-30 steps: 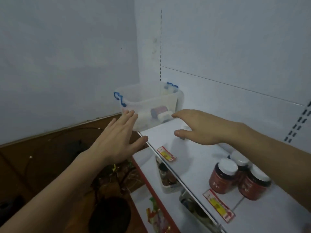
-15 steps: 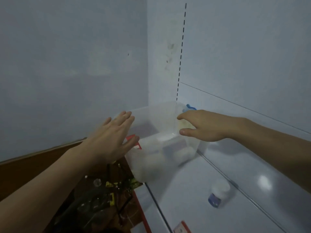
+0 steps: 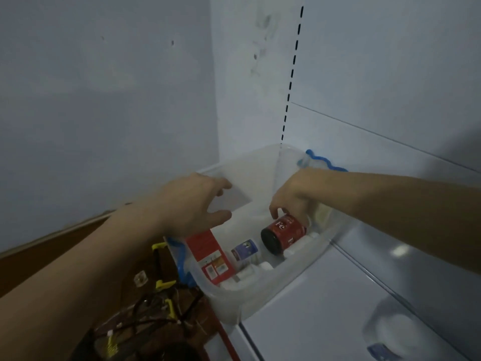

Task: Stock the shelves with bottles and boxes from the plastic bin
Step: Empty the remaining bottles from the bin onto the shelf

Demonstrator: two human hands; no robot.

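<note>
Your two bare arms reach forward into a clear plastic bin (image 3: pixel 260 295) that sits at the left end of a white shelf (image 3: pixel 325 308), pushed into the corner against the pale wall. The bin has blue handles at its near-left and far-right ends.

Your right hand (image 3: pixel 294 196) is down inside the bin, fingers curled around the top of a red bottle (image 3: pixel 285 234). The bottle is tilted, its dark base turned toward you, and white lettering shows on its red label.

Your left hand (image 3: pixel 192 204) hovers over the near-left part of the bin with fingers spread and slightly bent, gripping nothing. Just below it, a red and white box (image 3: pixel 208 256) stands upright against the bin's left wall.

Between the box and the red bottle lies a small white bottle with a purple-blue label (image 3: pixel 244 252). Other white items lie on the bin floor, too blurred to name.

On the shelf at lower right, well apart from the bin, stands a white bottle with a blue label (image 3: pixel 387 340), blurred.

Below the shelf at lower left, a brown floor shows with a tangle of dark cables (image 3: pixel 156 308) and small yellow parts.
</note>
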